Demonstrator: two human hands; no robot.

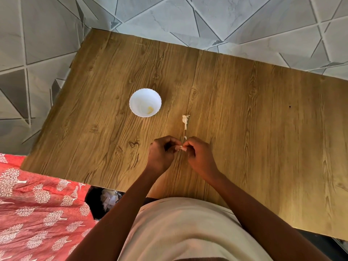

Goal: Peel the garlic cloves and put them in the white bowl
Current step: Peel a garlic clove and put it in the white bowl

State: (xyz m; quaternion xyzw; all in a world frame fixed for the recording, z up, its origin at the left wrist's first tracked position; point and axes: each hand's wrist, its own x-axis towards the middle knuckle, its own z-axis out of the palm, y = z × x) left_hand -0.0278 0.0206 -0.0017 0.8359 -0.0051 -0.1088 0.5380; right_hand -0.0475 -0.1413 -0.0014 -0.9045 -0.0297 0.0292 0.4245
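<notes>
A small garlic clove (179, 147) with pale pinkish skin sits between both my hands, just above the wooden table (244, 113). My left hand (162, 153) holds it with curled fingers, and my right hand (197, 153) pinches its skin from the right. The white scalloped bowl (145, 102) stands beyond and to the left, with one peeled yellowish clove (150, 110) inside. A piece of garlic with a papery stem (185, 120) lies on the table past my hands. A tiny scrap of skin (185, 137) rests just beyond my fingertips.
A red cloth with white tree prints (37, 213) lies at the lower left below the table edge. A dark bag holding white scraps (107, 200) sits under the near table edge. Grey patterned floor tiles (188, 19) surround the table.
</notes>
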